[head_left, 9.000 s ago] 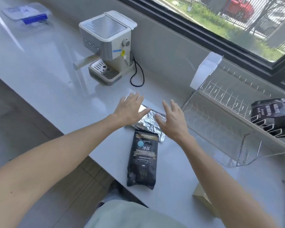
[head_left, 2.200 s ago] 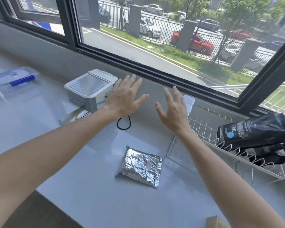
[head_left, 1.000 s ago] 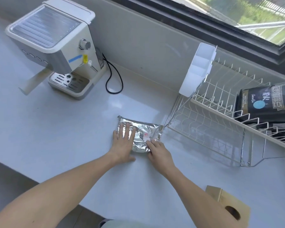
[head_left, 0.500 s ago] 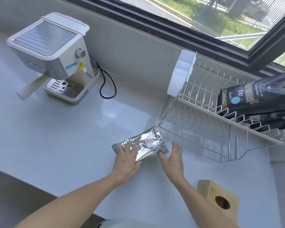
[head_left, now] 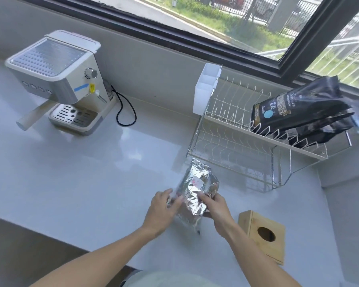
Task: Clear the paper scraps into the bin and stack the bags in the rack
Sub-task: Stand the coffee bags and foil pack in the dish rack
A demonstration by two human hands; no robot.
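Silver foil bag [head_left: 197,193] sits lifted between both hands, tilted with its top end pointing away toward the rack. The left hand [head_left: 162,210] grips its left edge with fingers curled onto the foil, and the right hand [head_left: 215,207] clamps its right side, thumb on the front face. A small pale label shows on the bag's upper face. Just to the right, a wooden box [head_left: 261,235] with a round hole on top rests on the pale desk [head_left: 81,172]. Beyond the hands stands the wire rack [head_left: 236,141], a white plastic holder [head_left: 205,90] hooked on its left end. Black bags [head_left: 303,112] lie stacked on the rack's upper tier at its right end. Farther left on the desk is a cream coffee machine [head_left: 60,79] with a black cord [head_left: 124,110] looping beside it.
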